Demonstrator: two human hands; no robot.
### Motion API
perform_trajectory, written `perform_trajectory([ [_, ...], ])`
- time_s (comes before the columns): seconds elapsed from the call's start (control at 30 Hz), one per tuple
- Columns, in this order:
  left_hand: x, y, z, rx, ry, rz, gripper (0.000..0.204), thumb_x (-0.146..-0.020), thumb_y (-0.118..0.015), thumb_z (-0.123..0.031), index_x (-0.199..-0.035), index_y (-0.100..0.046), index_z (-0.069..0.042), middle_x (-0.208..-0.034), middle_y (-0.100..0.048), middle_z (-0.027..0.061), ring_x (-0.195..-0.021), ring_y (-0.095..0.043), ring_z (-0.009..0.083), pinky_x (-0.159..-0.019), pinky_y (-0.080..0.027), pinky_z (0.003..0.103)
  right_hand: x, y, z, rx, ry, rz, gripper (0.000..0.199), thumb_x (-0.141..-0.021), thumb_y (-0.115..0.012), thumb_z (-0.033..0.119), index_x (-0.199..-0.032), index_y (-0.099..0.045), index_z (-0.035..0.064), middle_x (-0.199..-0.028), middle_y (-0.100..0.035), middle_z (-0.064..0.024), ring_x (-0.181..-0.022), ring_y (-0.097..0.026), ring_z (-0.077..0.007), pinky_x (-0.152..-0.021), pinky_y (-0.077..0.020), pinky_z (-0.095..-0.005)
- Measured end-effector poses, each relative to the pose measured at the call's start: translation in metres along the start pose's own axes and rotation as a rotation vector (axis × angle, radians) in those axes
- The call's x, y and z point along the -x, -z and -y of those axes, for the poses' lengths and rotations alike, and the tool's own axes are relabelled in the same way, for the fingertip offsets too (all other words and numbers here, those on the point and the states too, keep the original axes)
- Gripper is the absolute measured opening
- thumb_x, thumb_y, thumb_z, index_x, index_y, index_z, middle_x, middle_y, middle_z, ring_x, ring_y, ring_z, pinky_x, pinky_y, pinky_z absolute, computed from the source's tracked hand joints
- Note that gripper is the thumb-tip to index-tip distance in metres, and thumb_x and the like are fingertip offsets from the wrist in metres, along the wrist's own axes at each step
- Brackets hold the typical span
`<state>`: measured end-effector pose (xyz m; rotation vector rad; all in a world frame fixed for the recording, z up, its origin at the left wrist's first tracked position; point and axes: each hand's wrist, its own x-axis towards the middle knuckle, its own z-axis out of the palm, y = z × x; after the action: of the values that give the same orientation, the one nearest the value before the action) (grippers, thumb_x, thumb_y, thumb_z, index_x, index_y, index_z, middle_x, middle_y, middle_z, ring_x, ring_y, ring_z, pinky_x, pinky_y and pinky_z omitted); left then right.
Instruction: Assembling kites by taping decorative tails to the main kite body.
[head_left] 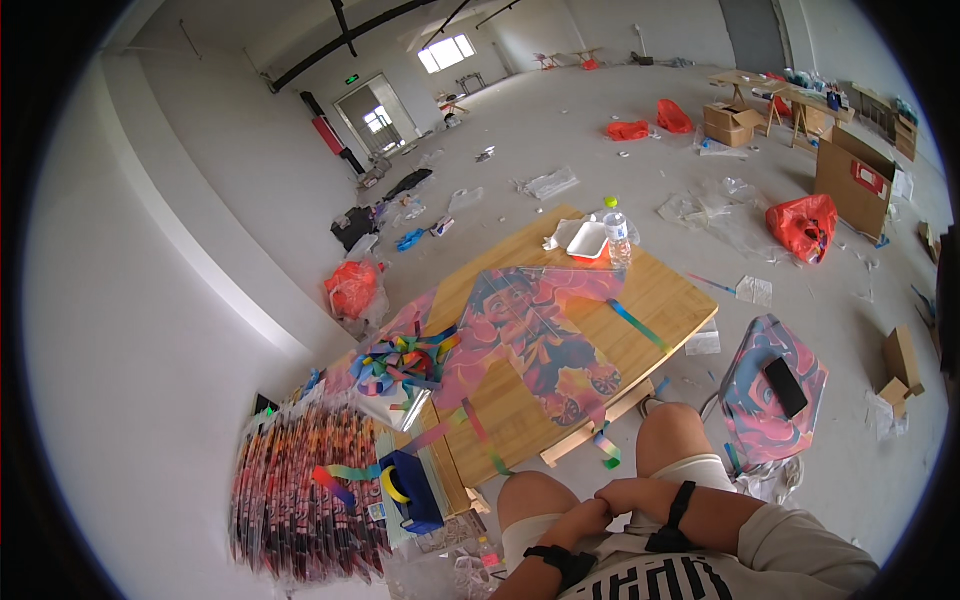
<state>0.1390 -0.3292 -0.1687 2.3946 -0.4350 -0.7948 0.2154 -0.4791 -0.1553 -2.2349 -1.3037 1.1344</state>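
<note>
My left hand (pixel 592 514) and my right hand (pixel 622 494) rest together in my lap, fingers curled in. Whatever they might hold is hidden. Before my knees, a kite-like printed sheet (pixel 515 325) in pink and orange lies spread on a wooden table (pixel 665 295). A rainbow ribbon (pixel 640 327) lies at its right, and a tangled heap of ribbons (pixel 405 360) sits at the table's left. Near the left corner stands a blue tape dispenser (pixel 422 505) with a yellow roll. Right of my knees, a black phone (pixel 786 388) lies on another printed panel (pixel 745 375).
Many plastic-wrapped printed packs (pixel 305 490) stand in a row at the left wall. A water bottle (pixel 616 235) and a white food tray (pixel 588 240) stand at the table's far end. Cardboard boxes (pixel 850 185), red bags (pixel 803 225) and plastic scraps litter the floor.
</note>
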Motion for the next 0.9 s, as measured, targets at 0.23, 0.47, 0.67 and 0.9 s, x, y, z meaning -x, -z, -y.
perform_trajectory([
  [0.23, 0.002, 0.007, -0.008, 0.000, -0.009, 0.012, 0.030, -0.090, -0.060, -0.023, -0.102, -0.073, 0.000, -0.100, -0.070, 0.0255, -0.095, -0.068, 0.0421, -0.081, -0.054, 0.047, -0.003, -0.002, -0.005, -0.008, -0.014, 0.017, 0.041, -0.070, -0.076, 0.011, -0.110, -0.070, 0.0075, -0.100, -0.074, -0.0171, -0.096, -0.070, -0.0352, -0.082, -0.0538, -0.0446],
  [0.47, -0.001, -0.004, 0.005, 0.015, -0.042, -0.027, 0.028, -0.090, -0.060, -0.024, -0.102, -0.072, -0.002, -0.100, -0.071, 0.0243, -0.094, -0.068, 0.0410, -0.081, -0.054, 0.046, 0.000, 0.003, 0.002, 0.019, -0.020, 0.055, 0.041, -0.073, -0.076, 0.015, -0.113, -0.069, 0.0094, -0.101, -0.073, -0.0159, -0.097, -0.070, -0.0336, -0.084, -0.0538, -0.0429],
  [0.67, -0.008, -0.009, 0.009, 0.014, -0.016, -0.003, 0.026, -0.090, -0.061, -0.023, -0.102, -0.073, -0.003, -0.100, -0.071, 0.0234, -0.093, -0.068, 0.0408, -0.081, -0.054, 0.045, 0.001, -0.003, -0.005, 0.003, -0.001, -0.012, 0.040, -0.070, -0.076, 0.011, -0.110, -0.070, 0.0073, -0.097, -0.074, -0.0166, -0.094, -0.071, -0.0346, -0.081, -0.0540, -0.0441],
  [0.9, -0.005, -0.010, 0.010, -0.003, -0.025, -0.005, 0.027, -0.090, -0.062, -0.025, -0.102, -0.073, -0.003, -0.098, -0.071, 0.0237, -0.093, -0.068, 0.0409, -0.081, -0.054, 0.045, 0.000, -0.001, 0.000, -0.004, -0.014, 0.003, 0.037, -0.072, -0.075, 0.012, -0.109, -0.071, 0.0075, -0.096, -0.074, -0.0156, -0.092, -0.071, -0.0333, -0.079, -0.0546, -0.0429],
])
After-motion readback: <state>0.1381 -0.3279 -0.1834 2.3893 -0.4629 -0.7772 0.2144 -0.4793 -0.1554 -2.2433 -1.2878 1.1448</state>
